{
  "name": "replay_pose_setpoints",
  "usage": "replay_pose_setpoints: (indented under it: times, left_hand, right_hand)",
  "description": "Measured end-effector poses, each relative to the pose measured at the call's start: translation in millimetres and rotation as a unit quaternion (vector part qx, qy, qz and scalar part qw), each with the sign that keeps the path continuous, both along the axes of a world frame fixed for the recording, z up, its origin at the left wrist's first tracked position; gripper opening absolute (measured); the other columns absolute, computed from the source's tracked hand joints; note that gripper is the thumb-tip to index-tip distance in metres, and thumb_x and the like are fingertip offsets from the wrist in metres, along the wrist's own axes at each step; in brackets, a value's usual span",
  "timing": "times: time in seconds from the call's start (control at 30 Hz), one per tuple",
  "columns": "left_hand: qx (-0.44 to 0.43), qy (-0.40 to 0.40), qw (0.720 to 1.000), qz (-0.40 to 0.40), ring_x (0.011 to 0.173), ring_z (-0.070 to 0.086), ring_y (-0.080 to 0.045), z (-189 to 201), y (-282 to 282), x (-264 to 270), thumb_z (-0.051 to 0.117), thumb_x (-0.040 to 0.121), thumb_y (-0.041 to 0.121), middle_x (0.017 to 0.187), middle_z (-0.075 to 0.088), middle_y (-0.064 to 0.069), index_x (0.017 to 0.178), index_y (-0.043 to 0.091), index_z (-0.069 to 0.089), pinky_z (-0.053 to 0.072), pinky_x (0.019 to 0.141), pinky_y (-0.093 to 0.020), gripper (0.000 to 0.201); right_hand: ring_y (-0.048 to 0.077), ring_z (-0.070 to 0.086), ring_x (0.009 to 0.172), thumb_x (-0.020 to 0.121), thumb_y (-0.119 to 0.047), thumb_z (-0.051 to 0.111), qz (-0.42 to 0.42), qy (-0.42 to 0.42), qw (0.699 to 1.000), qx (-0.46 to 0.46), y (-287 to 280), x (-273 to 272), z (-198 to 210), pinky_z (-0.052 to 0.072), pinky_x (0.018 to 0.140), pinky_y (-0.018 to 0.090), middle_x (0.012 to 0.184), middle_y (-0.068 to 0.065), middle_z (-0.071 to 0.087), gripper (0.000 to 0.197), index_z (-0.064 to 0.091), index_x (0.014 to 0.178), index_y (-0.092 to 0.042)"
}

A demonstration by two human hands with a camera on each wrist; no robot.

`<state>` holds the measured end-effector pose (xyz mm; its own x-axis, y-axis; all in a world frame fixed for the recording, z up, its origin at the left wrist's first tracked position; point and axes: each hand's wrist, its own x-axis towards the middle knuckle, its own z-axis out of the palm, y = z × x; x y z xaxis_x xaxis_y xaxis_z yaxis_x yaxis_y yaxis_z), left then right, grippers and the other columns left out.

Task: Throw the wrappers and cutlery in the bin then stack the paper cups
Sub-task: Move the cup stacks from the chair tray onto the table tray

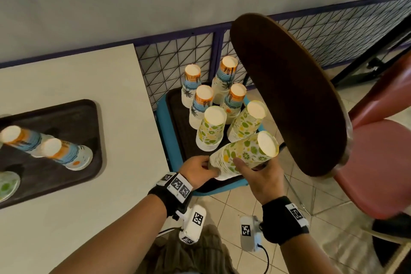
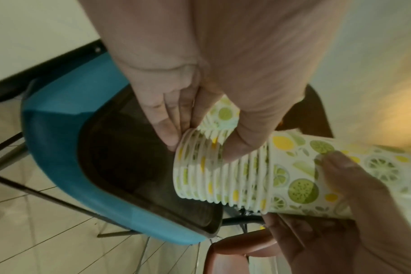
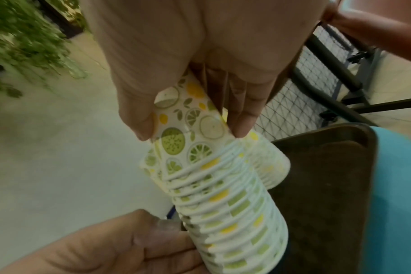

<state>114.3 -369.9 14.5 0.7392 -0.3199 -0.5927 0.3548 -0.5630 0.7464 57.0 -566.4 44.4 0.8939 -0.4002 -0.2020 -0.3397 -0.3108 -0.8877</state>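
Both hands are gripping one tilted stack of citrus-print cups [image 1: 242, 154]. Right hand [image 1: 261, 179] is wrapping thumb and fingers round the body near the closed end; left hand [image 1: 199, 168] is pinching the rims at the open end, fingertips [image 2: 169, 137] curling over the outermost rim. Held stack is hovering just above the near end of a dark tray [image 1: 175, 118] sitting on a blue chair [image 1: 169, 140]. Beyond the grip, six upturned cup stacks [image 1: 210, 127] are standing on that tray. Left of the grip, more stacks [image 1: 64, 154] are sitting on a second tray [image 1: 89, 140] on the white table [image 1: 89, 73].
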Motion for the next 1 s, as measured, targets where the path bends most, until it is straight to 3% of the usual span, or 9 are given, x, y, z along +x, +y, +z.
replay_pose_setpoints:
  times: [0.13, 0.27, 0.37, 0.47, 0.6, 0.7, 0.73, 0.87, 1.0]
  left_hand:
    - [-0.021, -0.041, 0.999, 0.028, 0.099, 0.072, -0.002, 42, 37, -5, 0.079, 0.083, 0.027, 0.103, 0.078, 0.014, 0.101, 0.049, 0.070, 0.054, 0.095, -0.025, 0.029]
    - [-0.022, -0.088, 0.993, 0.075, 0.088, 0.070, 0.006, 80, 86, -14, 0.078, 0.085, 0.020, 0.098, 0.077, 0.014, 0.109, 0.037, 0.073, 0.050, 0.082, -0.010, 0.030]
    - [-0.012, -0.130, 0.984, 0.124, 0.096, 0.072, -0.006, 102, 129, -20, 0.078, 0.085, 0.021, 0.104, 0.078, 0.007, 0.123, 0.023, 0.072, 0.056, 0.092, -0.022, 0.038]
    - [-0.004, -0.162, 0.966, 0.199, 0.098, 0.071, -0.006, 117, 180, -28, 0.079, 0.086, 0.020, 0.103, 0.075, 0.007, 0.131, 0.014, 0.067, 0.055, 0.096, -0.026, 0.048]
    - [0.008, -0.191, 0.942, 0.277, 0.099, 0.072, -0.010, 140, 255, -42, 0.079, 0.085, 0.021, 0.104, 0.076, 0.006, 0.134, 0.015, 0.065, 0.056, 0.096, -0.031, 0.052]
    - [0.030, -0.235, 0.924, 0.299, 0.098, 0.072, -0.005, 157, 316, -56, 0.080, 0.081, 0.027, 0.096, 0.076, 0.019, 0.109, 0.045, 0.071, 0.055, 0.097, -0.032, 0.035]
    - [0.028, -0.243, 0.918, 0.311, 0.098, 0.073, -0.005, 162, 336, -61, 0.080, 0.081, 0.026, 0.097, 0.076, 0.018, 0.105, 0.047, 0.070, 0.056, 0.097, -0.032, 0.034]
    - [0.035, -0.235, 0.905, 0.354, 0.106, 0.071, -0.006, 159, 418, -75, 0.079, 0.085, 0.021, 0.110, 0.076, 0.006, 0.131, 0.017, 0.068, 0.053, 0.103, -0.032, 0.048]
    - [0.045, -0.213, 0.893, 0.393, 0.101, 0.073, -0.010, 142, 479, -89, 0.076, 0.074, 0.031, 0.113, 0.077, 0.005, 0.127, 0.021, 0.070, 0.055, 0.101, -0.044, 0.054]
  right_hand:
    - [0.008, 0.069, 0.107, 0.060, -0.051, 0.089, 0.015, -0.065, 0.996, 0.056, 19, 4, 29, 0.061, 0.089, 0.039, 0.117, -0.009, 0.072, 0.080, 0.059, 0.128, -0.021]
    - [0.010, 0.069, 0.110, 0.063, -0.060, 0.087, 0.058, -0.117, 0.989, 0.067, 55, 13, 64, 0.060, 0.089, 0.044, 0.119, -0.008, 0.072, 0.075, 0.062, 0.124, -0.025]
    - [0.012, 0.071, 0.109, 0.065, -0.054, 0.088, 0.085, -0.150, 0.982, 0.082, 98, 24, 88, 0.060, 0.090, 0.045, 0.116, -0.007, 0.074, 0.061, 0.064, 0.117, -0.033]
    - [0.007, 0.070, 0.108, 0.065, -0.046, 0.090, 0.121, -0.157, 0.975, 0.097, 150, 34, 107, 0.059, 0.091, 0.040, 0.115, -0.008, 0.074, 0.066, 0.064, 0.120, -0.022]
    - [-0.014, 0.067, 0.092, 0.071, -0.025, 0.090, 0.178, -0.170, 0.965, 0.092, 228, 48, 130, 0.053, 0.076, 0.008, 0.103, -0.019, 0.071, 0.044, 0.066, 0.108, -0.027]
    - [-0.006, 0.069, 0.099, 0.071, -0.030, 0.090, 0.206, -0.186, 0.955, 0.101, 294, 53, 140, 0.056, 0.081, 0.016, 0.108, -0.013, 0.073, 0.051, 0.066, 0.115, -0.023]
    - [-0.003, 0.070, 0.100, 0.071, -0.030, 0.090, 0.218, -0.189, 0.952, 0.106, 316, 55, 141, 0.057, 0.083, 0.020, 0.109, -0.012, 0.074, 0.049, 0.066, 0.114, -0.025]
    - [-0.003, 0.069, 0.101, 0.068, -0.036, 0.089, 0.265, -0.182, 0.940, 0.116, 405, 56, 143, 0.059, 0.085, 0.023, 0.111, -0.012, 0.074, 0.058, 0.066, 0.119, -0.020]
    - [-0.008, 0.067, 0.097, 0.066, -0.039, 0.091, 0.303, -0.162, 0.935, 0.090, 486, 55, 131, 0.053, 0.082, 0.010, 0.108, -0.017, 0.071, 0.064, 0.062, 0.121, -0.022]
